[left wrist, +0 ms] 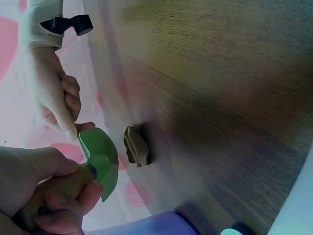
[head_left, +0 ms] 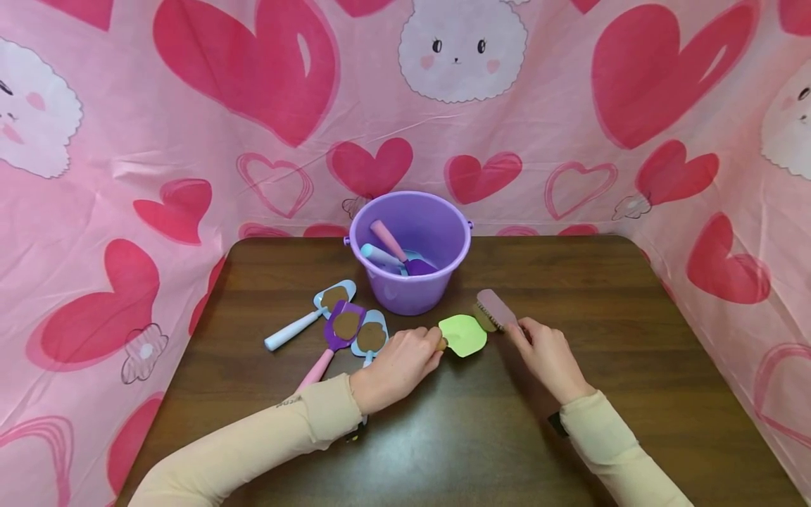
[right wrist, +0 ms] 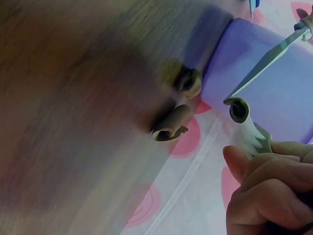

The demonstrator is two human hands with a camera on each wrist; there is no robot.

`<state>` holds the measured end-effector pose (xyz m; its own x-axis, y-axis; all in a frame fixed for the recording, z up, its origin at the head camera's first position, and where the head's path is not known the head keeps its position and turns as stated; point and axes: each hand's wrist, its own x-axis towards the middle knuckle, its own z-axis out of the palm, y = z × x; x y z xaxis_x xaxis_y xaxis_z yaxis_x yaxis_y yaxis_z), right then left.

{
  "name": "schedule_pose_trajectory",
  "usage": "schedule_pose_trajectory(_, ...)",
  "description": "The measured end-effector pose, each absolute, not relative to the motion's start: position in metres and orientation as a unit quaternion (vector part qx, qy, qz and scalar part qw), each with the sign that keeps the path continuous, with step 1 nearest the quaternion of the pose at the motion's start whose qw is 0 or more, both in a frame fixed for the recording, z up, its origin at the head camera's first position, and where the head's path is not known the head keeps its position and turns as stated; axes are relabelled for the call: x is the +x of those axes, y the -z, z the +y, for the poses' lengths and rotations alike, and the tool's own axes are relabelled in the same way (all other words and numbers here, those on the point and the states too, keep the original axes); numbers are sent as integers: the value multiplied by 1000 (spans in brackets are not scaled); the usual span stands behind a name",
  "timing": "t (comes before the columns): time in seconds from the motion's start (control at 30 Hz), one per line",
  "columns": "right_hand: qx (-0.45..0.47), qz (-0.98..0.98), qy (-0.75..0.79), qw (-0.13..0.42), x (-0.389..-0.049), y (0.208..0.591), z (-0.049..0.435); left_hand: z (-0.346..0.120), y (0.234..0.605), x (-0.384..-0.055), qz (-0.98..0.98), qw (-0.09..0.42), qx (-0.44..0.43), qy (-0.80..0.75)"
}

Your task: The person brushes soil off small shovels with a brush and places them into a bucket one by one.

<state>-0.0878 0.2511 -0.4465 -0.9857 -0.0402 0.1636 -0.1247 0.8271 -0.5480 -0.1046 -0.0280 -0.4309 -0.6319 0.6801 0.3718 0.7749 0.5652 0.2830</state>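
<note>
My left hand grips the tan handle of a small toy shovel with a lime-green blade, held over the table's middle. My right hand pinches a pinkish brush, its bristles facing the blade. In the right wrist view, a curled brown piece sits between the shovel's edge and the white bristles. Beyond it on the table lie two more rolled brown pieces. The left wrist view shows a curled brown piece on the wood near the blade.
A purple bucket stands at the back, holding a pink-handled purple shovel and a pale blue handle. Left of it lie two light-blue shovels and a purple one, each with brown stuff on its blade. Pink cloth hangs around the table.
</note>
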Motion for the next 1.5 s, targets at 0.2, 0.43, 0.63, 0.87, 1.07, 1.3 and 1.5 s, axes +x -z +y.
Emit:
schedule_pose_trajectory(0.2,39,-955,-285,68,-90,448,257,-28,431,-104,-879,112,-415,208)
schedule_pose_trajectory(0.43,29,-957,-280,65,-86,450,261,-29,431,-103,-882,107,-410,205)
schedule_pose_trajectory(0.63,38,-957,-272,94,-82,448,257,-29,435,-103,-879,133,-408,211)
schedule_pose_trajectory(0.87,61,-952,-286,95,-78,445,247,-31,438,-105,-882,99,-387,249)
schedule_pose_trajectory(1.07,111,-944,-303,67,-73,448,235,-33,440,-104,-890,94,-373,247)
schedule_pose_trajectory(1.3,142,-939,-309,56,-71,454,225,-32,443,-104,-889,103,-370,248)
schedule_pose_trajectory(1.5,103,-946,-298,80,-75,456,232,-34,443,-101,-888,109,-372,247)
